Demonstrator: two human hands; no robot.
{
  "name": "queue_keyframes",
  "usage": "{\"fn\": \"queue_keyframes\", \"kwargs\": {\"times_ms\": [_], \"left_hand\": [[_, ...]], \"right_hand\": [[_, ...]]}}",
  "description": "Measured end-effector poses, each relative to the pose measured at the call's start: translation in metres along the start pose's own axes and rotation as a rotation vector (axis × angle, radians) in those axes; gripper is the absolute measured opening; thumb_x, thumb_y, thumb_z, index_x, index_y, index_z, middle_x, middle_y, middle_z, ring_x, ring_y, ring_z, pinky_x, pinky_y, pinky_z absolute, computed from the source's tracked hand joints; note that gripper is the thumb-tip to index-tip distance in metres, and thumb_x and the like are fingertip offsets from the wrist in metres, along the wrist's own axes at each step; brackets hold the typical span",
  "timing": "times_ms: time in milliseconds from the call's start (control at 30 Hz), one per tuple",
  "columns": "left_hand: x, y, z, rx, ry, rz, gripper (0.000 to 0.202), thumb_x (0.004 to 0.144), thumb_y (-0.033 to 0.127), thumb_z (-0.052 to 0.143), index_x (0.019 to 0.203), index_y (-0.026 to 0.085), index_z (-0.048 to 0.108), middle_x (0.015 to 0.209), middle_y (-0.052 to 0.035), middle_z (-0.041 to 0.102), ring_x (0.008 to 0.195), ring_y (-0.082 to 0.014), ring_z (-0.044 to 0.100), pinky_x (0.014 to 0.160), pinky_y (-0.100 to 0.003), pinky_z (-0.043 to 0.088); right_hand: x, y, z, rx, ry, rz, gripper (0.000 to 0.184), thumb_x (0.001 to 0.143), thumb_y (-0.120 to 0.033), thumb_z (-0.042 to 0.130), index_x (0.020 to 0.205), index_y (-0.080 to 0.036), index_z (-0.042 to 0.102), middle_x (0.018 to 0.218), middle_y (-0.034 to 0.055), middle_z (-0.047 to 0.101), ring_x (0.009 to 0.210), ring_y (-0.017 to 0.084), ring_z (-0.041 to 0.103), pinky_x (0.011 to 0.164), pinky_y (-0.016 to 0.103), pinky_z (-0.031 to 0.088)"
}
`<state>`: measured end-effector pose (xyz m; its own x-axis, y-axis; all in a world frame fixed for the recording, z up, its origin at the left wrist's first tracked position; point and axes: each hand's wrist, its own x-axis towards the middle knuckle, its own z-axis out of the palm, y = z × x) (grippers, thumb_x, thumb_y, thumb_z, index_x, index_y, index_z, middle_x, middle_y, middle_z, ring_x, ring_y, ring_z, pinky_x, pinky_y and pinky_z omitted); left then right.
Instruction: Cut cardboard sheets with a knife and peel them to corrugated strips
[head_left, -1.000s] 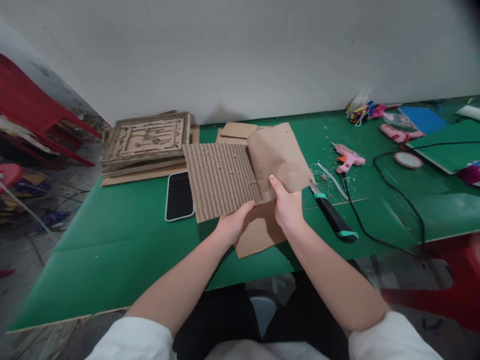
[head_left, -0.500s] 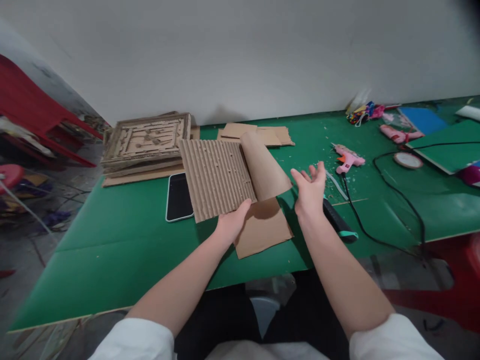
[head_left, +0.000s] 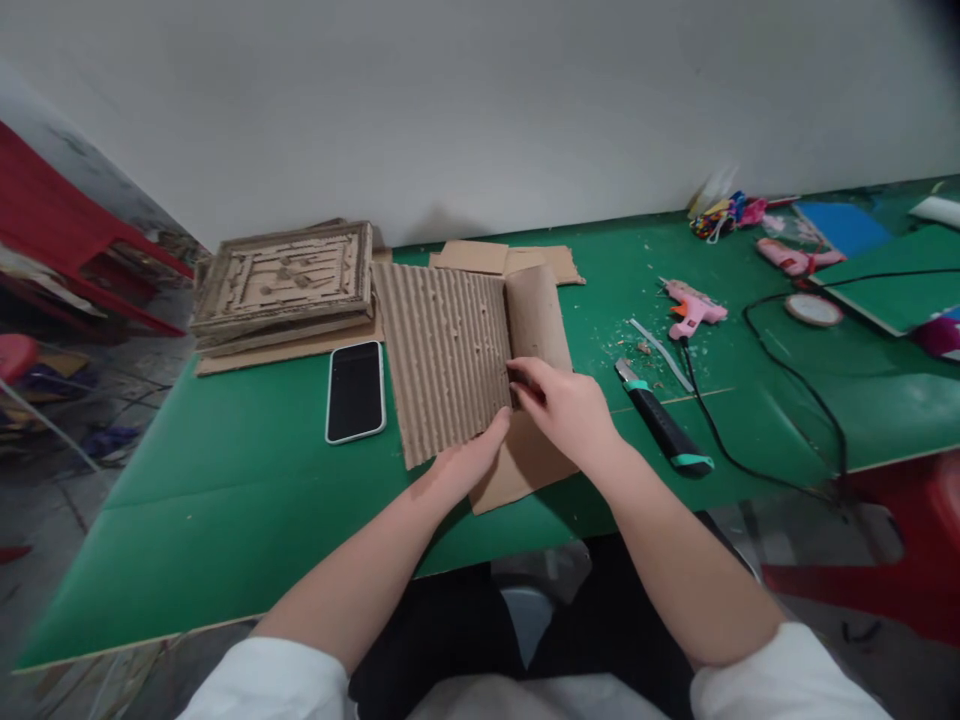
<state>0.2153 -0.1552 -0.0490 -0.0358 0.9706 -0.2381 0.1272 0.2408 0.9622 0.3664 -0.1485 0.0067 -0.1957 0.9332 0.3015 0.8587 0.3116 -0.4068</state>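
A sheet of corrugated cardboard [head_left: 450, 355], its ridges bare, is raised above the table. Its smooth paper layer [head_left: 536, 315] curls back at the right side. My left hand [head_left: 476, 450] grips the sheet's near edge, thumb on top and the other fingers hidden beneath. At the fold between ridges and paper, my right hand [head_left: 562, 405] has its thumb and fingers pinched together on the curled paper layer; the fingertips are partly hidden. Under both hands lies a flat piece of plain cardboard [head_left: 517, 470].
A phone [head_left: 355, 392] and stacked cardboard panels [head_left: 289, 285] lie left. To the right are a utility knife [head_left: 664, 420], a pink glue gun [head_left: 696, 308] with a black cord, a glue stick [head_left: 661, 355] and a tape roll [head_left: 814, 309]. More cardboard [head_left: 472, 256] lies behind.
My right hand has moved left from beside the sheet, closing at the paper's fold. The sheet has turned slightly and its near-left corner has come lower. My left hand keeps its grip.
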Motion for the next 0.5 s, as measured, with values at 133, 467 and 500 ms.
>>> {"fn": "queue_keyframes", "kwargs": {"times_ms": [133, 467, 500], "left_hand": [[-0.004, 0.0, 0.001, 0.093, -0.014, -0.094, 0.045, 0.064, 0.047, 0.066, 0.102, 0.023, 0.064, 0.11, -0.0098, 0.061, 0.117, -0.0284, 0.046, 0.105, -0.04, 0.028], [-0.004, 0.0, 0.003, 0.199, 0.118, -0.171, 0.049, 0.056, 0.047, 0.071, 0.096, 0.02, 0.065, 0.114, -0.0116, 0.06, 0.117, -0.0306, 0.045, 0.104, -0.041, 0.029], [-0.002, 0.001, 0.003, 0.185, 0.142, -0.176, 0.046, 0.056, 0.045, 0.071, 0.094, 0.02, 0.065, 0.111, -0.0118, 0.061, 0.116, -0.0307, 0.047, 0.104, -0.042, 0.029]], "right_hand": [[0.002, 0.004, -0.006, -0.089, -0.101, -0.014, 0.021, 0.084, -0.028, 0.044, 0.101, -0.024, 0.054, 0.071, -0.0004, 0.066, 0.058, 0.014, 0.058, 0.05, 0.023, 0.032], [0.004, 0.009, -0.015, -0.041, -0.328, -0.08, 0.013, 0.079, -0.022, 0.045, 0.088, -0.023, 0.054, 0.071, -0.0007, 0.064, 0.06, 0.013, 0.055, 0.051, 0.022, 0.028], [0.002, 0.008, -0.014, -0.055, -0.344, -0.088, 0.012, 0.079, -0.022, 0.044, 0.087, -0.023, 0.054, 0.071, -0.0006, 0.064, 0.06, 0.014, 0.055, 0.05, 0.022, 0.027]]}}
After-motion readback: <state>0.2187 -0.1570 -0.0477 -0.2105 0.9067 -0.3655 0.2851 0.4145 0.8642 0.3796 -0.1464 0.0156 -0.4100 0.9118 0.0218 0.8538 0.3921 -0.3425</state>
